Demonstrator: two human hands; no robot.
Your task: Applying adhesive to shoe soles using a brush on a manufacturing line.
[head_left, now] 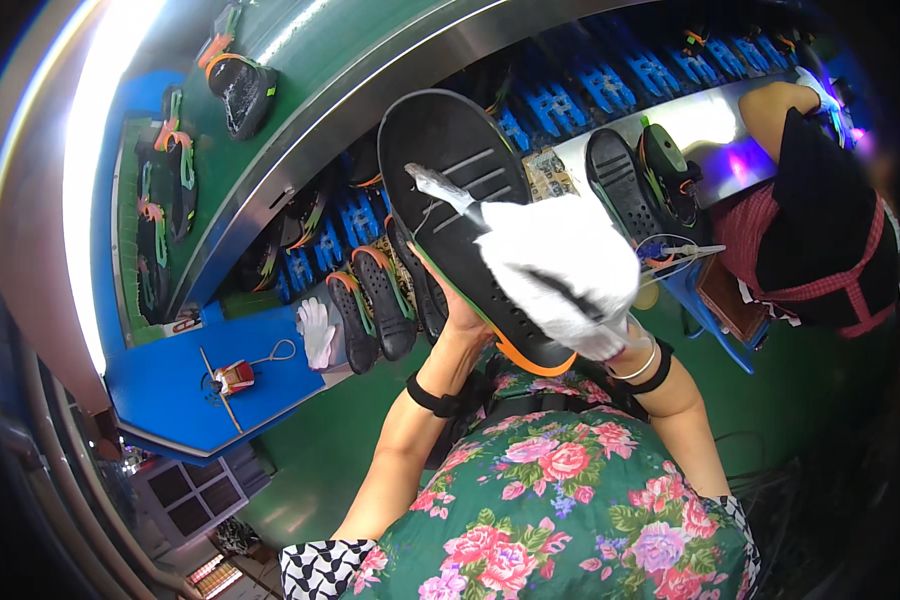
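In front of me is a black clog (450, 140) with an orange strap, its broad sole face turned up toward me. My left hand (465, 312) is closed around its side and supports it from below. My right hand (560, 270), in a white glove blurred by motion, is over the clog. From its fingers a thin brush (452, 192) with a pale, clumped tip sticks out and lies over the ridges on the sole face. The glove covers the clog's lower right part.
Several black clogs (382, 300) stand left of my hands. Beyond is a line with blue holders (555, 105). On the blue table (160, 365) are a white glove (316, 330) and a small red container (236, 377). A co-worker (810, 230) is at the right.
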